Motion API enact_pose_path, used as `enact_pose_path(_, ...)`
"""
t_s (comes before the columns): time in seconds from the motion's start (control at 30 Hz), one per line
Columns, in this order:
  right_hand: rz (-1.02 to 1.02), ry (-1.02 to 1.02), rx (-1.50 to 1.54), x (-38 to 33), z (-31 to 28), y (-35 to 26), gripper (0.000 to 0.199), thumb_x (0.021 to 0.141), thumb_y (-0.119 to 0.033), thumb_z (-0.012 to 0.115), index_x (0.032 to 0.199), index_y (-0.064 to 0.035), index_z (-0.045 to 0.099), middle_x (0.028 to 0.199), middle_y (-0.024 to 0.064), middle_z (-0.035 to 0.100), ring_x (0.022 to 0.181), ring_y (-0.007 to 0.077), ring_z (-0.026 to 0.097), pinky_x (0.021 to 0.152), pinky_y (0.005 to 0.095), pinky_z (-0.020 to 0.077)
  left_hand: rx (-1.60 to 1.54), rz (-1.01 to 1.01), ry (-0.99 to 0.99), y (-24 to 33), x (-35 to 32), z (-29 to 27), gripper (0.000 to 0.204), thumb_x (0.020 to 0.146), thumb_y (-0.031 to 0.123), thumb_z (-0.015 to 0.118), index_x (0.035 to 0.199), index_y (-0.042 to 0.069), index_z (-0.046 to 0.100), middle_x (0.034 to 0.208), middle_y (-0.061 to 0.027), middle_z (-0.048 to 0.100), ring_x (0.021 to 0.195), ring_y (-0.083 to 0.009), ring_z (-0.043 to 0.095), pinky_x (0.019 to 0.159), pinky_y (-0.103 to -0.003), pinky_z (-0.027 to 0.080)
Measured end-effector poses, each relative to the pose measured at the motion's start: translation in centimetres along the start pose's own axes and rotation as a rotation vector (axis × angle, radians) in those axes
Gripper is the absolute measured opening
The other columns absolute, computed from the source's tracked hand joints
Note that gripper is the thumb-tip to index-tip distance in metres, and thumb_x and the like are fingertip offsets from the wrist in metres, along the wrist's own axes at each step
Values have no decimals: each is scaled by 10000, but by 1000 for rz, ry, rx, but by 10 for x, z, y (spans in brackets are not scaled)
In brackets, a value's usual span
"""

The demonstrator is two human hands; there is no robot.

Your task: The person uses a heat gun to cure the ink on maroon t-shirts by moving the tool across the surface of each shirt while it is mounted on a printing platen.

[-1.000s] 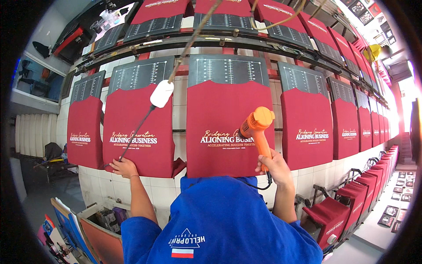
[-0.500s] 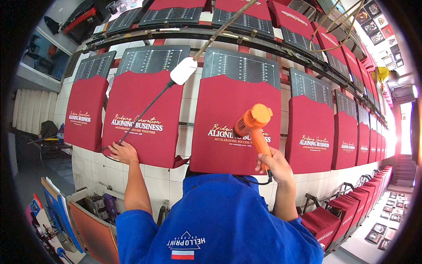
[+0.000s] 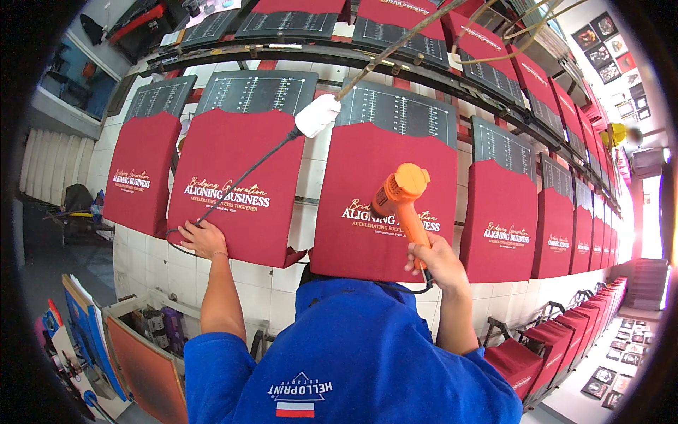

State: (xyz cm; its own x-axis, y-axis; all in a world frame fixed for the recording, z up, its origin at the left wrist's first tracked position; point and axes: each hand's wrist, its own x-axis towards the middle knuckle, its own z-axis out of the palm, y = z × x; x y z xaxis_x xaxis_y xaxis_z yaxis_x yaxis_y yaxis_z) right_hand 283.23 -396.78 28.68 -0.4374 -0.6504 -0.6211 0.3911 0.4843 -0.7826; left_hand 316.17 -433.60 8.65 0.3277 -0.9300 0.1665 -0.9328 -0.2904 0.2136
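My right hand [image 3: 436, 261] grips the handle of an orange heat gun [image 3: 406, 194]. Its nozzle points left, over the white and gold print of a maroon shirt [image 3: 385, 265] stretched on a dark flat board. At the lower left of the neighbouring maroon shirt [image 3: 233, 152], my left hand [image 3: 205, 239] has its fingers around a black power cord [image 3: 258, 166]. That cord slants up to a white socket block [image 3: 317, 115] hanging from a cable. Past the fingers the cord loops back under the wrist, and part of it is hidden.
More printed maroon shirts on boards [image 3: 498, 219] continue rightward, and another row lies beyond a dark metal rail [image 3: 282, 53]. Shirts [image 3: 512, 360] also line the lower right. A cabinet with an orange panel [image 3: 145, 367] stands lower left. A person in yellow [image 3: 616, 134] is far right.
The heat gun has shifted slightly left and up over the print. The view has moved a little, with the socket block now further right. My left hand stays at the same shirt corner.
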Motion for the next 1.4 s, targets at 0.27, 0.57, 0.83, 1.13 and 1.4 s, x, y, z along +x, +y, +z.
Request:
enact_pose_path(0.27,24,-55,7,6,8,-7,217,927,-180,599,1052,-12,544,777,28,609,650,111,642,549,247,516,4,16,1,-4,2,3,519,981,372,426,1404,71,422,1526,-151,314,1355,-505,274,1057,-564,366)
enact_pose_path(0.57,-13,-81,-8,18,25,-12,216,926,-185,590,1038,-9,535,769,36,603,652,120,637,554,245,512,48,32,22,-6,3,7,510,981,366,412,1398,74,421,1530,-136,309,1352,-498,289,1040,-561,394)
enact_pose_path(0.83,-3,-97,-35,26,38,-15,233,926,-191,594,1055,-8,531,785,42,601,667,133,640,567,263,509,56,-3,-10,2,0,-3,499,983,374,397,1396,96,427,1532,-106,312,1361,-484,285,1005,-559,432)
enact_pose_path(1.13,34,-140,-82,3,39,-10,222,921,-171,590,1051,0,535,773,44,595,649,132,630,543,256,489,69,10,6,-6,4,6,505,979,374,395,1398,96,428,1533,-106,309,1358,-484,288,1008,-569,424)
enact_pose_path(1.4,9,-121,-56,-10,40,6,254,928,-177,590,1093,6,530,776,27,583,641,121,622,543,248,484,63,10,-3,-2,2,4,498,978,368,403,1399,103,423,1538,-99,303,1363,-475,284,1004,-575,425)
